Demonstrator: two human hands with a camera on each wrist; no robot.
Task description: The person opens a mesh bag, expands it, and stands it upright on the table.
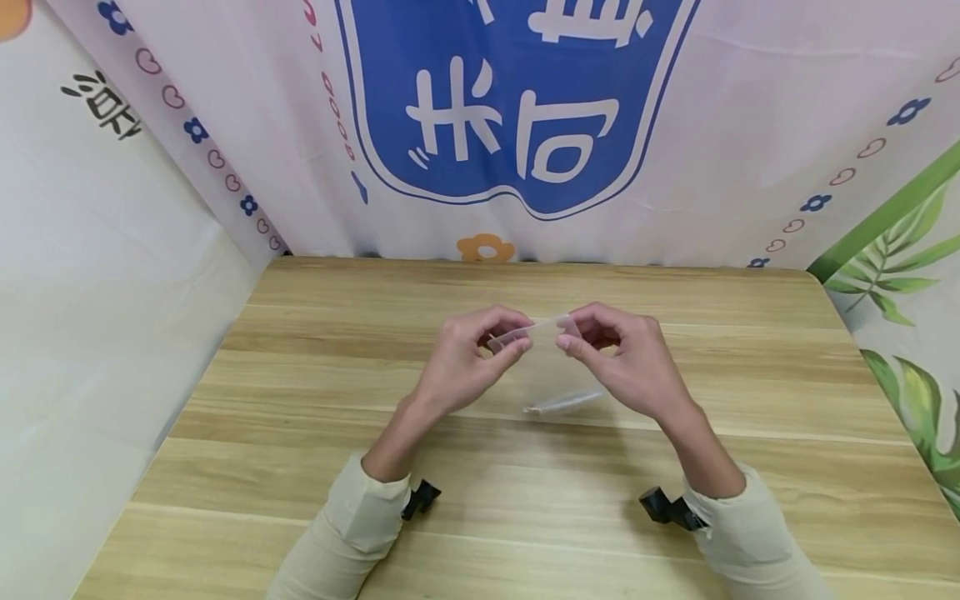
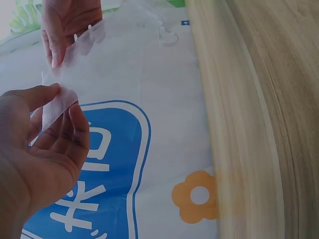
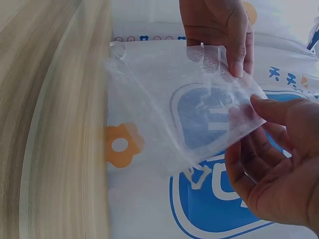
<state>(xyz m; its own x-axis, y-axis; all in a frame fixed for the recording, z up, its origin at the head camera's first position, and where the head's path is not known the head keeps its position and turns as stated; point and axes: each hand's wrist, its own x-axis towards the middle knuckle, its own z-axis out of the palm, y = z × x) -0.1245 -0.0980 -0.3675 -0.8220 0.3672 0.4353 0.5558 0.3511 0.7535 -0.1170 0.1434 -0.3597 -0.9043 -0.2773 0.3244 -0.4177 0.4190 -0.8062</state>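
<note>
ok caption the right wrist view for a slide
Two hands hold a translucent pouch by one edge, printed cloth behind.

The left hand (image 2: 45, 149) pinches a translucent pouch (image 2: 82, 57); beyond its fingers (image 2: 79, 124) the right hand (image 2: 72, 25) also holds the pouch, a wooden surface (image 2: 249, 124) well to their right.

The backdrop cloth (image 1: 750, 158) reads "GOOD LU" (cut off above) beside large white Chinese characters (image 1: 457, 108).

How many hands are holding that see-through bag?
2. In the head view, the left hand pinches the see-through bag near the left of its top edge; the right hand pinches it near the right. No other hands show.
</note>
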